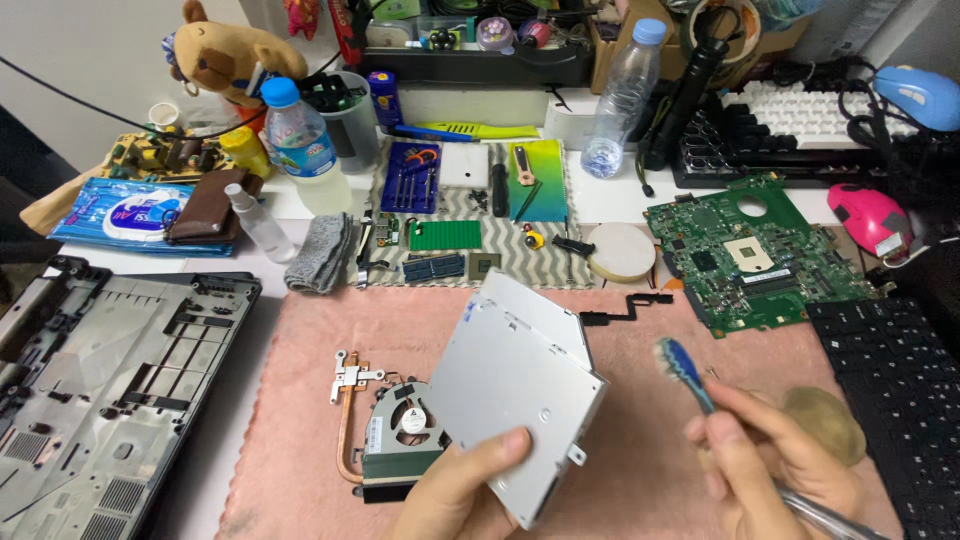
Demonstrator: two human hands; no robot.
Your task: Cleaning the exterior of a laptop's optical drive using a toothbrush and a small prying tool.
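**Inspector:** Head view, the only one supplied. The left hand [462, 490] grips a flat, silver-grey metal optical drive [515, 385] by its near corner, thumb curled over the top face, the other fingers hidden beneath it. The drive is tilted up off the pink fabric work mat [640, 350].

**Assistant:** And the right hand [770, 465]?

**Inspector:** Fingers closed narrowly round the handle of a toothbrush with blue and white bristles [680, 362]. The bristle head stands just beyond its fingertips, near the drive's right edge but not touching it.

**Assistant:** Step in hand?

**Inspector:** I judge it to be brush-cleaning the drive casing, with contact not yet made. The next move calls for bringing the bristles onto the casing while the left hand holds it steady.

**Assistant:** Nearby items?

**Inspector:** A copper-piped cooling fan [400, 425] lies just left of the left thumb; a green laptop motherboard [755, 250] sits well beyond the right fingers.
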